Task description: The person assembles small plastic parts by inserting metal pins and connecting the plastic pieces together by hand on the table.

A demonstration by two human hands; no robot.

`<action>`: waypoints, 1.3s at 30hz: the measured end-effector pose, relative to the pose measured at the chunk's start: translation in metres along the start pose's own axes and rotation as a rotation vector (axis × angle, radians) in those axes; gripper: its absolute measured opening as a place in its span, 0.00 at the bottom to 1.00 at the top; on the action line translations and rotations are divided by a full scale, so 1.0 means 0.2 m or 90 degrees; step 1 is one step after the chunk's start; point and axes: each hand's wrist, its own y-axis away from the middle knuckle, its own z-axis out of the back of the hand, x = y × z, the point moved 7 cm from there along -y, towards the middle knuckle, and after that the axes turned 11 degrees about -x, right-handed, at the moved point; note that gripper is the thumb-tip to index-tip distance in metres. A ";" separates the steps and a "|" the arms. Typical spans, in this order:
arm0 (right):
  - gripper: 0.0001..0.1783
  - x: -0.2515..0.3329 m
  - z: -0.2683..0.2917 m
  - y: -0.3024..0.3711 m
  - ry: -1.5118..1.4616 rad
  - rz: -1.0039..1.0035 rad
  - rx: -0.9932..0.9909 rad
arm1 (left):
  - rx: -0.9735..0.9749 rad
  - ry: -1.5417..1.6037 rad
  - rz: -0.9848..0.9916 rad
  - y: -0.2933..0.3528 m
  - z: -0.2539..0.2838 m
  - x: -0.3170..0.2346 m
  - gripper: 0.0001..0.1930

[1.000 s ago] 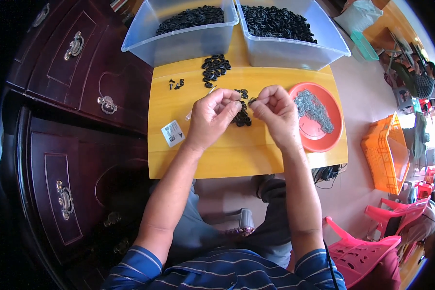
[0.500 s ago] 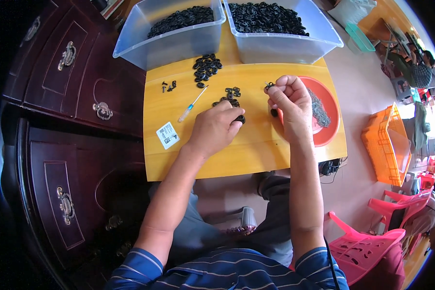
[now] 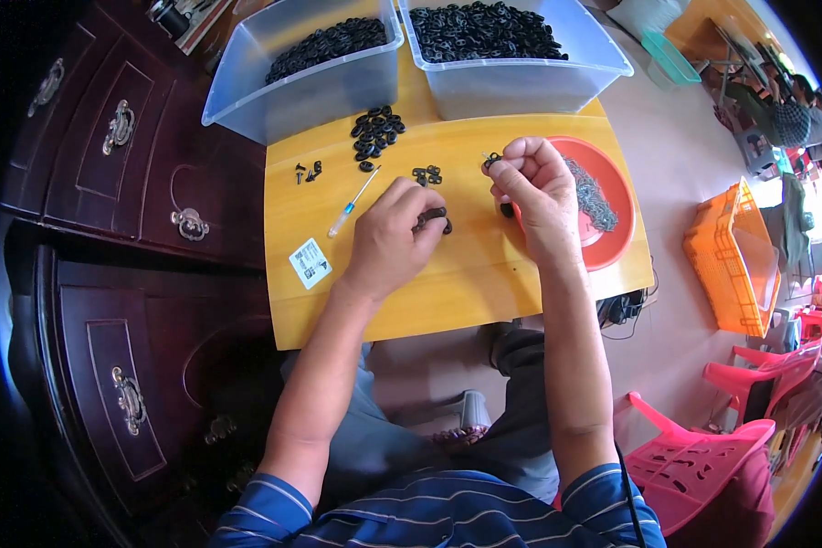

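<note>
My left hand (image 3: 388,233) rests low over the yellow table, its fingers curled round black oval pieces (image 3: 432,217) at the thumb and fingertips. My right hand (image 3: 541,196) is raised beside the red bowl (image 3: 623,239), pinching a small black piece (image 3: 492,160) with a thin metal bit sticking out of it. Small metal parts (image 3: 597,206) lie heaped in the bowl. Just beyond my left hand sit several flat black pieces with holes (image 3: 427,174). Farther off is a pile of black oval rings (image 3: 375,133). A thin screwdriver (image 3: 354,203) with a clear and blue handle lies left of my left hand.
Two clear plastic bins (image 3: 303,101) (image 3: 521,89) full of black pieces stand at the table's far edge. Several small screws (image 3: 308,173) and a white printed label (image 3: 310,263) lie at the left. Dark wooden drawers (image 3: 137,237) border the table's left; an orange crate (image 3: 729,260) stands right.
The whole view has shifted slightly. My left hand has drawn back a little from the small flat pieces, leaving them more exposed. The right hand still pinches its black piece.
</note>
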 end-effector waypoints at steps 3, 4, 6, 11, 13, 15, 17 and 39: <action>0.09 -0.03 0.00 0.00 0.007 -0.010 0.007 | -0.023 0.046 0.044 -0.01 0.03 0.01 0.09; 0.09 -0.03 -0.01 0.00 0.001 -0.008 0.016 | -0.007 0.055 0.053 -0.01 0.03 0.01 0.08; 0.09 -0.04 -0.02 0.00 -0.006 -0.008 0.027 | 0.008 0.061 0.062 -0.01 0.03 0.03 0.08; 0.09 -0.06 -0.06 0.02 0.018 -0.034 0.068 | -0.066 0.208 0.145 0.00 0.06 0.09 0.07; 0.10 -0.06 -0.07 0.02 0.036 -0.035 0.074 | -0.084 0.232 0.153 0.01 0.05 0.12 0.09; 0.10 -0.06 -0.07 0.03 0.053 -0.037 0.081 | -0.101 0.254 0.161 0.01 0.06 0.13 0.10; 0.10 -0.06 -0.09 0.04 0.074 -0.052 0.098 | -0.079 0.286 0.197 0.02 0.05 0.14 0.13; 0.11 -0.16 -0.15 0.08 0.159 -0.099 0.235 | -0.052 0.294 0.214 0.03 0.09 0.14 0.16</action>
